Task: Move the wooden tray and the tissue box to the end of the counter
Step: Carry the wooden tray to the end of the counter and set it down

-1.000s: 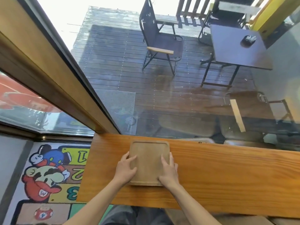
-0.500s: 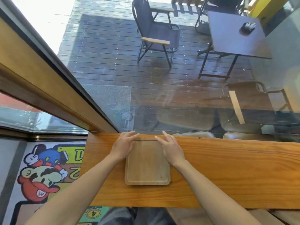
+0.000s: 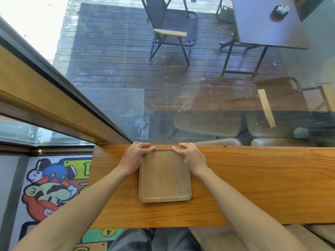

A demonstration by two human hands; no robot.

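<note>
Both forearms are bare from the elbows to the wrists, with no sleeve in view. The left hand and the right hand wear no glove, ring, watch or band. Below the near edge of the tabletop, the lap shows grey trousers with soft folds and a dark crease running between the legs.

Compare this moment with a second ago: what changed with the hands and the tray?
Both hands moved from the tray's near corners to its far corners: left hand, right hand. The wooden tray ended closer to the window edge, flat on the counter. No tissue box in view throughout.
</note>
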